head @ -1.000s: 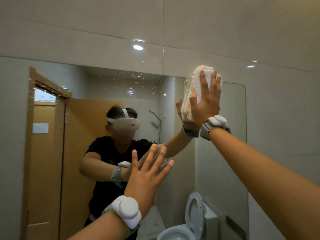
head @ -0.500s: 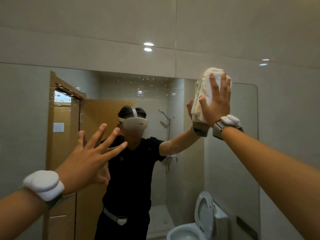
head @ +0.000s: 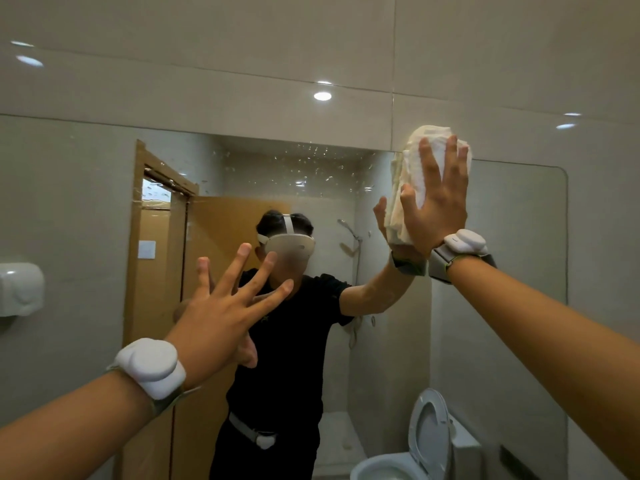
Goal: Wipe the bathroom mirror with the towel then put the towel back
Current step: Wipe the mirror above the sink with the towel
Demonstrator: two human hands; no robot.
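Fingers (head: 446,157) of the right hand (head: 433,216) press flat on the towel (head: 405,188) against the mirror (head: 519,220); left hand (head: 221,317) splayed, empty.

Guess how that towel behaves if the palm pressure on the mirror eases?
Likely floppy: the towel is bunched in soft folds under the flat right hand. Probably light, and apt to slide or drop down the smooth mirror.

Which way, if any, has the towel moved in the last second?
Yes, left. The towel, pressed by the right hand, now reaches the vertical tile seam and sits farther from the mirror's rounded right corner.
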